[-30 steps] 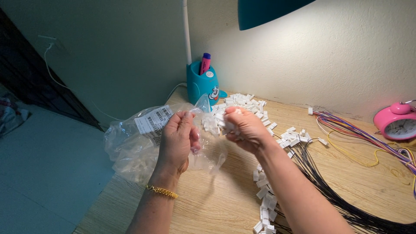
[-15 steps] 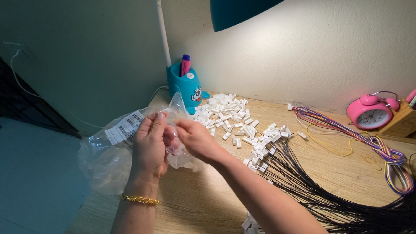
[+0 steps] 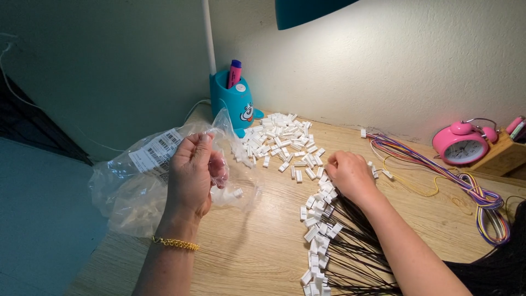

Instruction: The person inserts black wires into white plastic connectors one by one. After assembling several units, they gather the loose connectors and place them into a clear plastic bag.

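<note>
Presently, as I read the head view: left hand (image 3: 193,174), one, raised off the desk, fingers pinched on the bag (image 3: 131,189) near its mouth, so the bag hangs open toward the connectors (image 3: 282,137). Bag: one, clear plastic, nearly emptied, a white label on its upper side, at least one white connector visible inside near the thumb.

Right hand (image 3: 349,174), one, curled knuckles-up on the desk (image 3: 257,246), resting on the connectors at the head of the black wires (image 3: 356,257); I cannot tell whether it grips any.

Connectors: too many to count, one loose heap by the cup (image 3: 236,104), one row fitted along the wire ends. Cup: one, teal, holding a pink marker. Coloured wires (image 3: 438,170): one bundle. Clock (image 3: 460,145): one, pink, far right, well apart.
</note>
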